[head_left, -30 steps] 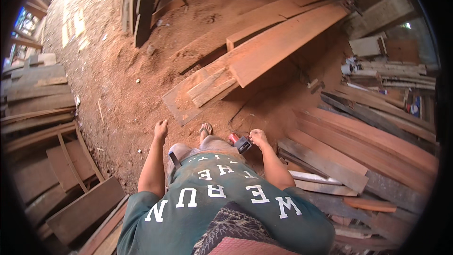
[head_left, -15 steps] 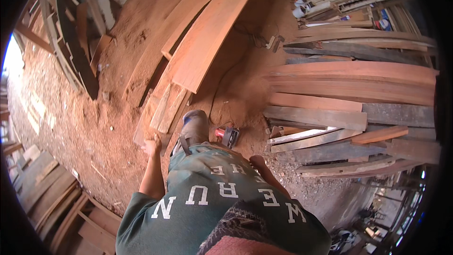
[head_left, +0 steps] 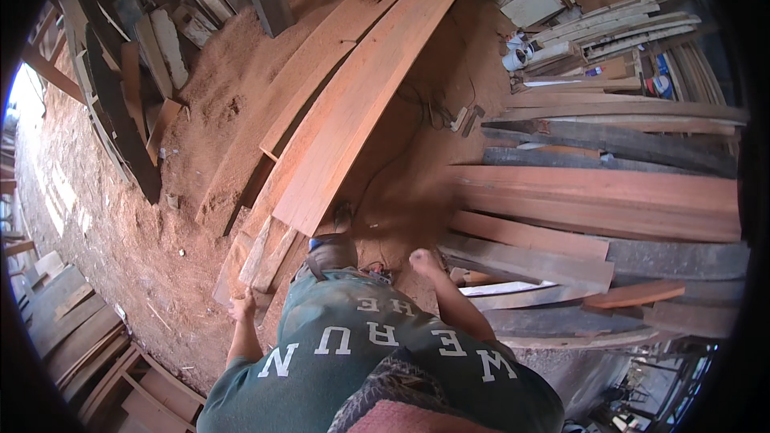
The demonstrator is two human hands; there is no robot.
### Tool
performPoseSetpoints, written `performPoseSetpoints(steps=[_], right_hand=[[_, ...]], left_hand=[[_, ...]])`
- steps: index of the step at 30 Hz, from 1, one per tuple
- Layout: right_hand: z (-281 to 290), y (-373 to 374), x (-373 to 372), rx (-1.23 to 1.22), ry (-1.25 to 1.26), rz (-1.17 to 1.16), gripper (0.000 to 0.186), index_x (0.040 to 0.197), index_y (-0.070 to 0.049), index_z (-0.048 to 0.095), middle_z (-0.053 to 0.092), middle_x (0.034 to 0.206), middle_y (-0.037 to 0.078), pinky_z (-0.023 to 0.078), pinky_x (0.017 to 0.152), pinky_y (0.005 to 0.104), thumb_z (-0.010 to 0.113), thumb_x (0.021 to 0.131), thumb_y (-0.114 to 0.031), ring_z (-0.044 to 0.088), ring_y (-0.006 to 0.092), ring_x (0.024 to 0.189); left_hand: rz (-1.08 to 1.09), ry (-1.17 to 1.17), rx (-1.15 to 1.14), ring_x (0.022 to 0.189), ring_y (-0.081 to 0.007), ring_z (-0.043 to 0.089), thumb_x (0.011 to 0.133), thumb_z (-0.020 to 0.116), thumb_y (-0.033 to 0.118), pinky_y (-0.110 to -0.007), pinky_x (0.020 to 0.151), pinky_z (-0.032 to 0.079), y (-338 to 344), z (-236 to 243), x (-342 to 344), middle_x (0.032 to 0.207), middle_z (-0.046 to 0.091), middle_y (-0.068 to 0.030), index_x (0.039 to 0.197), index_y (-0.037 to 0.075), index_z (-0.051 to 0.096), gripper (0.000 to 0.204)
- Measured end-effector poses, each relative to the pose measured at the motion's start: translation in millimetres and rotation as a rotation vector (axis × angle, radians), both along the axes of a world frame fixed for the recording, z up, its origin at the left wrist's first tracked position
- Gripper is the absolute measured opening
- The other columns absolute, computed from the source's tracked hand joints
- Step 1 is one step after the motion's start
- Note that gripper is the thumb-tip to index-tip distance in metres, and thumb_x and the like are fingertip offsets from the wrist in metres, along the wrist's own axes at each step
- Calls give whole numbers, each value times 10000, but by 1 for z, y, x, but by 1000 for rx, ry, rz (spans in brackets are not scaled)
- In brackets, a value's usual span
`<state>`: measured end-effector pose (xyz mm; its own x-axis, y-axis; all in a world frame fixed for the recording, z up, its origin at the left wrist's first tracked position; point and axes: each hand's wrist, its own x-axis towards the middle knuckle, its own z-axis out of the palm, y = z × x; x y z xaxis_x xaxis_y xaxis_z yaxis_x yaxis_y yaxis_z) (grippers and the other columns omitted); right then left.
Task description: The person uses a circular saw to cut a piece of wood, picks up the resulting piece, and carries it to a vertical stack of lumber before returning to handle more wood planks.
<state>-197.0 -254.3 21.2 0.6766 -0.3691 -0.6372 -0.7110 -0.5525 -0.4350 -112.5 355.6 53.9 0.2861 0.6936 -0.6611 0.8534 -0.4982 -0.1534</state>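
My left hand (head_left: 241, 305) is closed around the near end of a short wooden piece (head_left: 261, 261), left of my leg. That piece lies under the near end of a long, wide reddish plank (head_left: 353, 116), which slants away to the upper right. My right hand (head_left: 426, 263) is out in front of my body on the right, fingers curled closed; whatever may be inside them is hidden. A red and dark power tool (head_left: 377, 271) sits on the ground between my leg and that hand, mostly hidden by my shirt.
Another long board (head_left: 321, 72) lies left of the wide plank on sawdust (head_left: 216, 112). Stacked reddish planks (head_left: 593, 192) fill the right side. A dark cable (head_left: 385, 164) runs over the ground near a hammer-like tool (head_left: 472, 121). Upright boards (head_left: 112, 88) lean at upper left.
My right hand has risen and moved forward, away from my side. My left hand stays at the wood's near end. The view has shifted, and my body now covers more of the power tool.
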Motion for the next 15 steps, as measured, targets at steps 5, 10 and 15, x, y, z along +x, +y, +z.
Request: performPoseSetpoints(steps=[5,10,15], right_hand=[[57,-83,141,-14,-255,-38,145,1013,-60,715,711,873,47,539,719,315,640,915,-136,671,151,799],[108,-118,204,168,-332,-361,193,1004,-38,719,720,848,88,551,685,331,660,910,-196,688,169,745],[46,-174,141,211,-82,-338,145,927,-65,715,688,766,65,505,536,317,590,935,-138,648,141,648]], left_hand=[[259,-93,218,1408,-445,388,881,552,689,-544,1167,306,-27,-36,50,1503,409,-289,1481,14,387,918],[120,-331,113,1270,-417,551,915,534,645,-524,1084,419,-127,25,154,1359,574,-255,1362,37,559,756],[-168,-523,80,1312,-439,491,949,535,584,-508,1104,391,-210,43,230,1408,507,-293,1386,1,533,729]])
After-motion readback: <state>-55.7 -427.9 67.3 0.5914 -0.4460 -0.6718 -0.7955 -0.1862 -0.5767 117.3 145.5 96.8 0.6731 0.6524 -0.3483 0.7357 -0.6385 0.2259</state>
